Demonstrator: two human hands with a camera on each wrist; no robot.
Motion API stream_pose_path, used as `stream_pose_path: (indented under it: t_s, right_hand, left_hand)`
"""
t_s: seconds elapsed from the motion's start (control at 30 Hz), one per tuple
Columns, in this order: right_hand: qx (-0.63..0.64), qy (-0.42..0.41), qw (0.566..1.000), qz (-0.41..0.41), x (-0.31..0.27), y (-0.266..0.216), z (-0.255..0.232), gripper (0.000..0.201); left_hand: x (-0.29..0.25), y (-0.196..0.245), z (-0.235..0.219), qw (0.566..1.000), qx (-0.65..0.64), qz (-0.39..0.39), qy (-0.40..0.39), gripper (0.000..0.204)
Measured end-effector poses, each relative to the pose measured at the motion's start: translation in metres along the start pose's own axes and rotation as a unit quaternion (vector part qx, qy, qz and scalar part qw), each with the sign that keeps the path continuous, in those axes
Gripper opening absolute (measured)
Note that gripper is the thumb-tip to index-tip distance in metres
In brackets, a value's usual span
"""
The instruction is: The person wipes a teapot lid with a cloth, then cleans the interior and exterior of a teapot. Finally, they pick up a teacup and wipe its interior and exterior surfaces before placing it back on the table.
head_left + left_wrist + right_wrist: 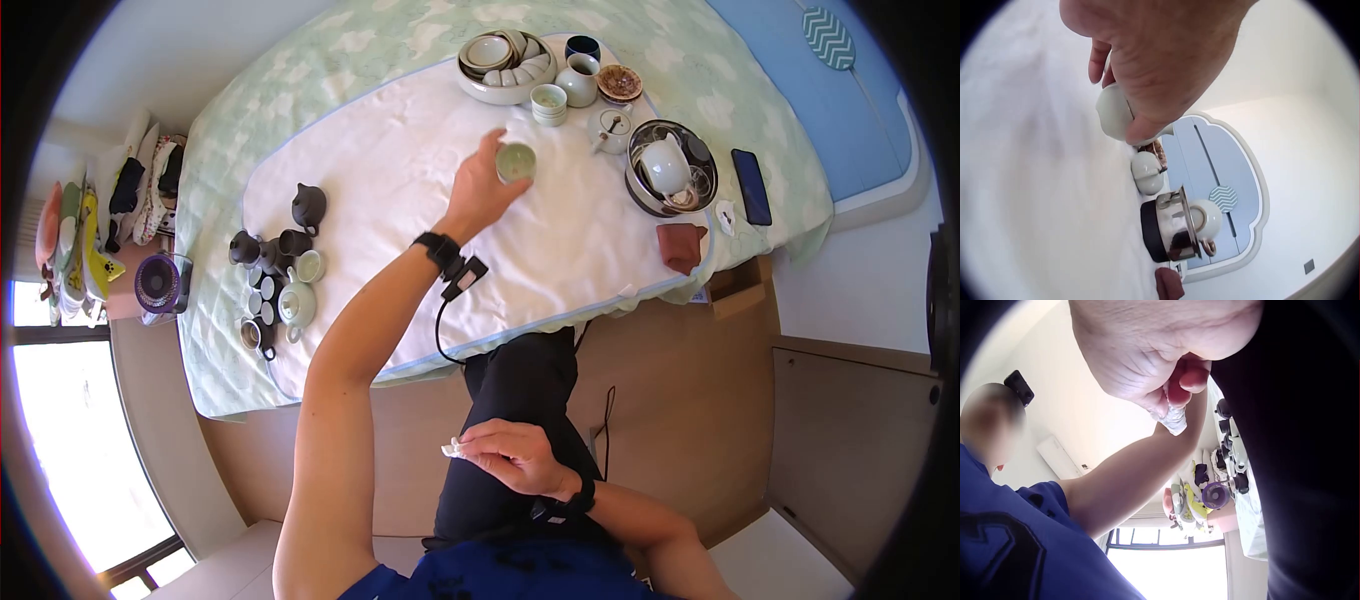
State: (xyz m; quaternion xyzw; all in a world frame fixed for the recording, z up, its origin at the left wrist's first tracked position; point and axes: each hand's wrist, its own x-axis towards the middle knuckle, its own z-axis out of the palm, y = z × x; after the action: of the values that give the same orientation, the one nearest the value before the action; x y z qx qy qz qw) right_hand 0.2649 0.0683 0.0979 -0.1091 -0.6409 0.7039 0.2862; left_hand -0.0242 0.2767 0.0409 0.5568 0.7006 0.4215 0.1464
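Note:
My left hand (482, 188) is stretched out over the white cloth and grips a small pale green teacup (516, 162) by its side, thumb and fingers around it. From the left wrist view, the teacup (1114, 112) is close over the cloth, partly covered by the hand. Low over my lap, my right hand (515, 455) pinches a crumpled white tissue-like piece (452, 449) between thumb and fingers. The same white piece (1175, 420) pokes out below the fingertips in the right wrist view. A stack of similar pale cups (549, 104) stands just beyond the left hand.
Across the back sit a large bowl of dishes (505, 94), a pale pitcher (580, 82) and a white teapot (610, 128). A steel pot (672, 208), a phone (751, 187) and a reddish-brown cloth (681, 247) lie right. Dark teapots (309, 207) and cups gather left.

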Motion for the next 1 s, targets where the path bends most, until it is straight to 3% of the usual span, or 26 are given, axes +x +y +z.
stream_pose_path:
  t_s: [0.1, 0.3, 0.37, 0.47, 0.53, 0.7, 0.8, 0.87, 1.0]
  right_hand:
    - [-0.02, 0.001, 0.999, -0.025, 0.001, 0.001, 0.001, 0.011]
    - [-0.034, -0.003, 0.999, -0.018, -0.001, -0.003, 0.004, 0.01]
    - [-0.069, 0.005, 0.998, -0.015, 0.001, -0.007, 0.002, 0.01]
    - [-0.05, 0.021, 0.998, -0.016, -0.004, -0.001, 0.01, 0.01]
    - [-0.012, 0.02, 0.999, 0.026, -0.01, 0.004, 0.008, 0.01]
    - [0.032, 0.033, 0.999, 0.014, -0.015, 0.012, 0.004, 0.013]
    - [0.113, 0.104, 0.979, 0.134, -0.013, -0.007, 0.005, 0.012]
    - [0.133, 0.175, 0.968, 0.122, -0.005, -0.012, 0.004, 0.012]
    - [0.078, 0.217, 0.973, -0.023, 0.011, -0.045, 0.004, 0.018]
  left_hand:
    - [-0.03, -0.005, -0.002, 0.997, 0.033, 0.036, -0.054, 0.068]
    - [-0.034, -0.004, -0.003, 0.998, 0.019, 0.022, -0.048, 0.065]
    - [-0.033, -0.016, 0.004, 0.999, 0.008, 0.028, -0.035, 0.067]
    - [-0.044, -0.003, -0.005, 0.998, -0.012, 0.024, 0.05, 0.066]
    - [-0.058, 0.026, -0.027, 0.994, -0.061, -0.072, 0.052, 0.065]
    - [-0.147, 0.059, -0.08, 0.979, -0.165, -0.089, 0.077, 0.065]
    - [-0.207, 0.082, -0.102, 0.959, -0.243, -0.137, 0.06, 0.065]
    - [-0.239, 0.101, -0.112, 0.963, -0.212, -0.148, 0.07, 0.064]
    - [-0.277, 0.151, -0.125, 0.955, -0.238, -0.163, 0.072, 0.074]
